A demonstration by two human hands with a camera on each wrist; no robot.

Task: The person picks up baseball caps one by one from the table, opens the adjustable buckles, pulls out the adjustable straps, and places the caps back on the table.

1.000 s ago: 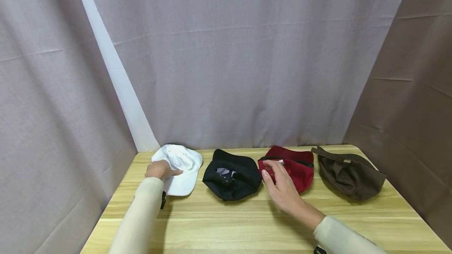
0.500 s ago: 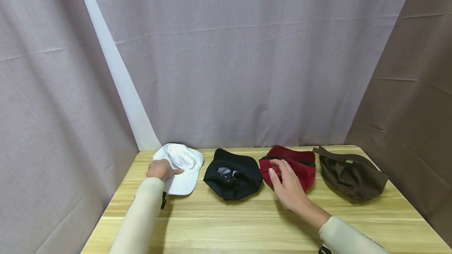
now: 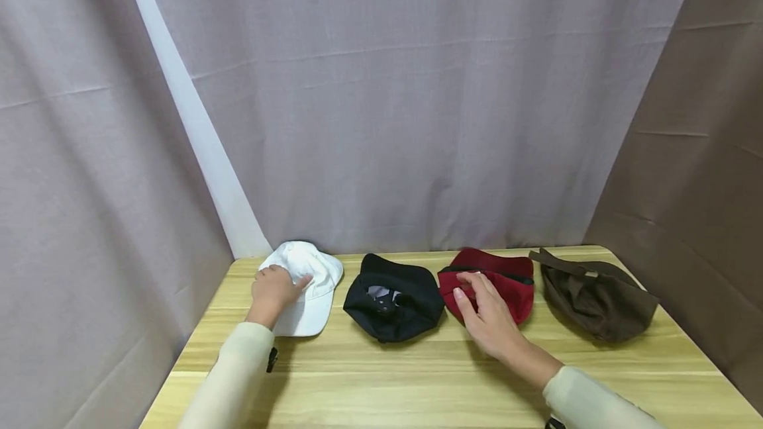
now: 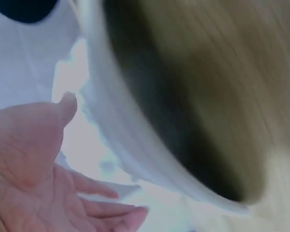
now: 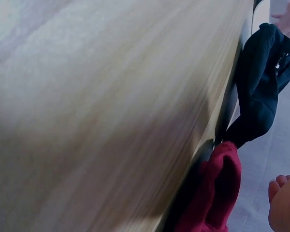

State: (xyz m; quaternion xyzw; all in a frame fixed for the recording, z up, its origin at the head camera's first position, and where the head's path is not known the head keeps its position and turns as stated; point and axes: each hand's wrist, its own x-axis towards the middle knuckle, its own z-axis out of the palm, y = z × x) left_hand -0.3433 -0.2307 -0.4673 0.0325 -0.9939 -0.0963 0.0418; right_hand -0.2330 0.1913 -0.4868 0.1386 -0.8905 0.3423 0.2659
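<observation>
Four is too many to list by number, so several caps lie in a row. My left hand (image 3: 275, 288) is over the white cap (image 3: 322, 277) at the left end. In the left wrist view its thumb and fingers (image 4: 96, 209) are spread apart beside the cap's crown, gripping nothing. The white cap sits crown up, its brim toward me. My right hand (image 3: 490, 320) hovers above the upturned dark red cap (image 3: 515, 293), hiding part of it. Its fingers are loosely bent, and the right wrist view shows it apart from the cap.
Between the hands lies an upturned black cap (image 3: 411, 296), close beside the red one. A dark brown cap (image 3: 602, 303) with a strap lies at the right end. The wooden table (image 3: 357, 389) ends at grey curtains (image 3: 381, 118) behind and a brown drape at right.
My left hand has let go of the white cap and lifted slightly, its thumb raised off the brim. The right hand has shifted slightly right over the red cap.
</observation>
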